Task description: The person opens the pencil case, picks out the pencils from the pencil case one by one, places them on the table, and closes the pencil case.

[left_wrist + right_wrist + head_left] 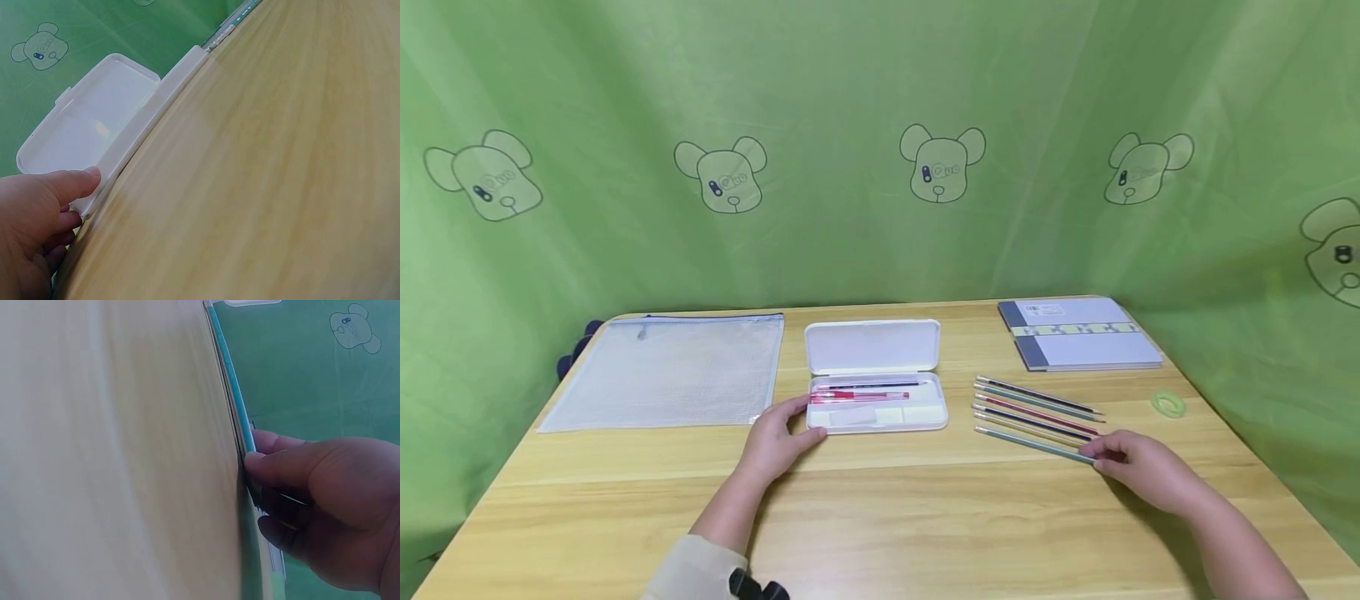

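Observation:
A white pencil case (872, 347) lies open at the middle of the table, lid tilted back. My left hand (772, 446) grips its left end; in the left wrist view the thumb presses the front edge and the other fingers lie at the end. Inside the case are red pens (865, 396), a dark pencil (868, 386) and a pale, whitish piece (853, 417). To the right, my right hand (1150, 473) pinches the point end of a teal pencil (1030, 442), the nearest of a row. Several other pencils (1037, 396) lie behind it, roughly parallel.
A clear mesh zip pouch (677, 375) lies flat at the left. At the back right is a grey-white notebook (1075, 333) with a patterned band. A green ring (1168, 404) sits near the right edge. Green curtain (850, 233) surrounds the table's back and sides.

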`<action>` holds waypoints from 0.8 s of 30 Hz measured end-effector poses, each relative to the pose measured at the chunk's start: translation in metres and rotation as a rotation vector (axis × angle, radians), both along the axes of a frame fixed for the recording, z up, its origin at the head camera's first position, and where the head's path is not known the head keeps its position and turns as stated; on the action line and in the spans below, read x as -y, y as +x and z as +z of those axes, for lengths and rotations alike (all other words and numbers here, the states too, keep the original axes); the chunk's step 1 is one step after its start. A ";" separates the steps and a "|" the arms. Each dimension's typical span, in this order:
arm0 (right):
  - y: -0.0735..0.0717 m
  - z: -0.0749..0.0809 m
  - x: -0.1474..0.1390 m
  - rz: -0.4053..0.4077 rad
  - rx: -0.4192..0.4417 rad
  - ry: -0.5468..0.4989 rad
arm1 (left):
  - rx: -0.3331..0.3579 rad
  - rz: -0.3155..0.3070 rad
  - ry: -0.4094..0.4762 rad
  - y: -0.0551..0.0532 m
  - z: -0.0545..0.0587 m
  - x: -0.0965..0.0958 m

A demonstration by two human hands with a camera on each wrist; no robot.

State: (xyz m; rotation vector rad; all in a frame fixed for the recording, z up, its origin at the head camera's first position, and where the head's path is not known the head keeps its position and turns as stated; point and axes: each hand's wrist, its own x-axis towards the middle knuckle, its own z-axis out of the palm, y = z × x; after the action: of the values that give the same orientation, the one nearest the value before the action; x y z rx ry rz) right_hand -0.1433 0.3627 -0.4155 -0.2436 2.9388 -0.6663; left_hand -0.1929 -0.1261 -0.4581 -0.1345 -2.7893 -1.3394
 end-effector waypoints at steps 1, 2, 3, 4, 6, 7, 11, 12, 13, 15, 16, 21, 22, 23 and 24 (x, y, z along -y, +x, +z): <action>-0.001 0.000 -0.001 0.001 0.003 0.006 | 0.000 0.000 0.002 0.000 0.000 0.000; -0.001 -0.001 -0.001 0.003 0.006 0.005 | 0.003 0.002 0.005 0.000 0.000 0.000; -0.001 -0.001 -0.002 0.003 0.006 0.007 | 0.007 0.004 0.007 0.001 0.000 0.000; -0.002 -0.001 -0.002 0.004 0.007 0.006 | 0.011 0.006 0.012 0.001 0.000 0.000; -0.002 -0.002 -0.002 0.001 0.007 0.003 | 0.011 0.006 0.013 0.001 0.001 0.000; -0.003 -0.002 -0.002 0.000 0.009 0.002 | 0.013 0.008 0.014 0.001 0.001 0.000; -0.004 -0.003 -0.002 -0.006 0.018 0.004 | 0.009 0.010 0.016 0.001 0.001 0.001; -0.005 -0.003 -0.002 -0.009 0.023 0.005 | 0.005 0.009 0.014 0.001 0.000 0.001; -0.005 -0.003 -0.002 -0.011 0.027 0.004 | 0.002 0.007 0.013 0.001 0.000 0.001; -0.005 -0.002 -0.001 -0.016 0.030 -0.002 | -0.006 0.003 0.010 0.001 -0.001 0.002; -0.005 -0.002 -0.001 -0.021 0.028 -0.002 | -0.011 0.000 0.008 0.001 -0.001 0.002; -0.002 0.001 0.006 -0.031 -0.020 -0.036 | -0.014 -0.001 0.010 0.000 -0.002 0.002; -0.002 0.003 0.009 -0.031 -0.031 -0.046 | -0.014 0.000 0.011 0.000 -0.002 0.002; -0.002 0.004 0.012 -0.028 -0.042 -0.063 | -0.013 0.001 0.012 0.000 -0.002 0.002; -0.003 0.006 0.016 -0.026 -0.048 -0.079 | -0.012 0.001 0.013 0.000 -0.002 0.002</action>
State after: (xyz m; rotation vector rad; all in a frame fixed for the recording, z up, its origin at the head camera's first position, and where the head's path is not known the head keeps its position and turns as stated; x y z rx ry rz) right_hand -0.1467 0.3466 -0.4094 -0.2330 2.9694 -0.7924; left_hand -0.1928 -0.1279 -0.4597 -0.1403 -2.7701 -1.3509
